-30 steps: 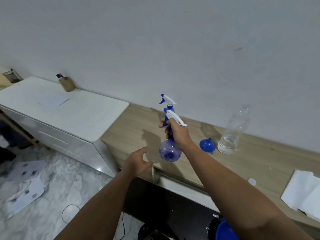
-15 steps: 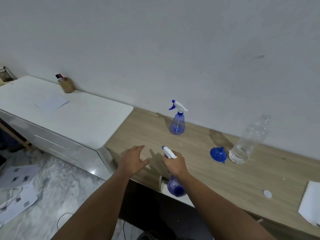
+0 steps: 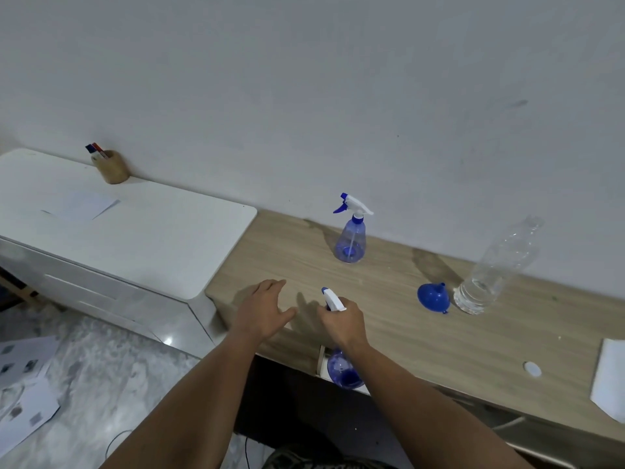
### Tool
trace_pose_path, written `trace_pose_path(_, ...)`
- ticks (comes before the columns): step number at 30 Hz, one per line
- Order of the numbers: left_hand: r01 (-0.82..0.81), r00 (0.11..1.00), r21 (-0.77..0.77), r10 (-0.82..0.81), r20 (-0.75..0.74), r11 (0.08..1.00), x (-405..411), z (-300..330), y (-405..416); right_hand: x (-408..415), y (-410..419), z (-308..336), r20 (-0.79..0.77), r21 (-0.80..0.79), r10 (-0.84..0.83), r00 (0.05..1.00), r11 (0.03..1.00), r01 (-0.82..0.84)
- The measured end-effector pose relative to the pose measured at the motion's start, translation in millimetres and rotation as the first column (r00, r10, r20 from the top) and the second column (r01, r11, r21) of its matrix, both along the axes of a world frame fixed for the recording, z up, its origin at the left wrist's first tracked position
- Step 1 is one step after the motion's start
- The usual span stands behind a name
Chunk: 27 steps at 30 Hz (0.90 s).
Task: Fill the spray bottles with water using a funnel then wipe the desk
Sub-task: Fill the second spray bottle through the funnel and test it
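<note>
Overhead, so to speak, my view runs down onto the wooden desk (image 3: 422, 333), which stretches along the pale wall (image 3: 304, 79), with a white cabinet (image 3: 135, 238) butting against its left end. On the cabinet top lie a sheet of paper (image 3: 81, 206) and, by the wall, a wooden cup (image 3: 113, 167) with pens in it. Papers (image 3: 23, 384) are scattered on the marble floor at lower left.

At the desk's far right edge a folded white cloth (image 3: 608, 377) lies flat. A clear water bottle (image 3: 495, 269) stands uncapped near the wall, holding only a little water at the bottom. Just beside it on the left, the blue funnel (image 3: 434, 297) lies tipped on its side.

One spray bottle (image 3: 350, 236) stands upright on the desk close to the wall, well apart from my hands. My right hand (image 3: 343, 324) has its fingers curled round the neck of a second spray bottle (image 3: 343, 370), whose blue body hangs below the front edge of the desk while its white trigger head pokes up above my knuckles. My left hand (image 3: 263, 311) is spread, fingers relaxed, over the desk's front left corner; I cannot tell whether it touches the wood.

A small white cap (image 3: 532, 369) lies on the desk between the cloth and my right arm.
</note>
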State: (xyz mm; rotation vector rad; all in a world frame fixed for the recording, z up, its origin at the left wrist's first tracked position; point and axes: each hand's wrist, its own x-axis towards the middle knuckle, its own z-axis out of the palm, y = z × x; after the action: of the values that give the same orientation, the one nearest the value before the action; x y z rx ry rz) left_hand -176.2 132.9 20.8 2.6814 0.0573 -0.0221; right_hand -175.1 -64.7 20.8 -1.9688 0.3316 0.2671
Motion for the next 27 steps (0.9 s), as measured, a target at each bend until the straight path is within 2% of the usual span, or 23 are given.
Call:
trace_pose_path(7,0.008,1.0,0.03,-0.009,0.014,1.0,2.9,-2.6,2.6,-1.9,0.8,-3.5,-0.019,-0.016,-0.015,1.0,1.0,0.015)
trace_pose_path(14,0.003,1.0,0.019,-0.003,0.017,1.0,5.0,-2.1,0.5,-4.2,-1.7,-4.1,-0.126,-0.093,0.04,0.991,0.994,-0.052)
trace_pose_path(21,-0.007,1.0,-0.008,0.008,0.025,1.0,4.3,-1.0,-1.1,-4.8,-1.6,-6.1,-0.05,-0.069,0.028,0.998,0.997,-0.031)
trace_pose_path(27,-0.027,1.0,-0.018,0.027,-0.004,0.999,4.7,1.1,1.0,-2.0,-1.7,-3.1,-0.071,-0.079,0.039,0.997,0.996,-0.045)
